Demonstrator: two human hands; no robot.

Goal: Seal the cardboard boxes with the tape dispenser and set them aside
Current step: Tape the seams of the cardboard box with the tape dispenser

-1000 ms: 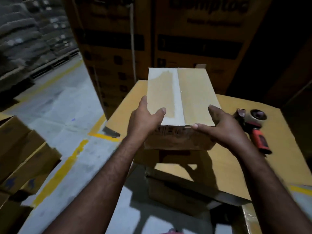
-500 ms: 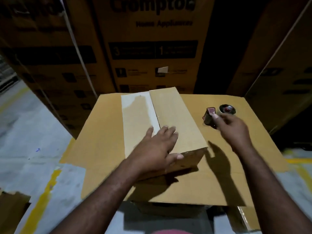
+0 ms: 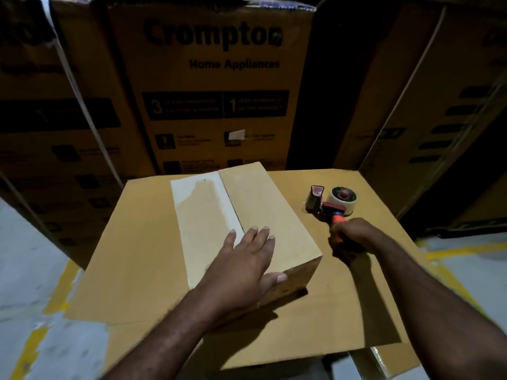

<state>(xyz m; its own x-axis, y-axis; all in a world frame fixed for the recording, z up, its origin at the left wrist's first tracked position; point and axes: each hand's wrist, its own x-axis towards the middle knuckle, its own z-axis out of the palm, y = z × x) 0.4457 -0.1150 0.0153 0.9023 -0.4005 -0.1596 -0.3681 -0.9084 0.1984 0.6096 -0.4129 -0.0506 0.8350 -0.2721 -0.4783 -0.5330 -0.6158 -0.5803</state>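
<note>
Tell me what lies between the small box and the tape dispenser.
Nothing: the head view shows only bare cardboard surface between the small box and the tape dispenser.

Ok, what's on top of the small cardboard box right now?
Only the left hand, lying flat on the near end of the small box, across the flap seam. The hand hides the seam under it. The tape dispenser is beside the box, gripped by the right hand.

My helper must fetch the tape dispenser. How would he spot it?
Before the big Crompton carton lies a cardboard sheet bearing a small box. Right of that box, the right hand grips the tape dispenser, the only thing with an orange handle and tape roll.
</note>
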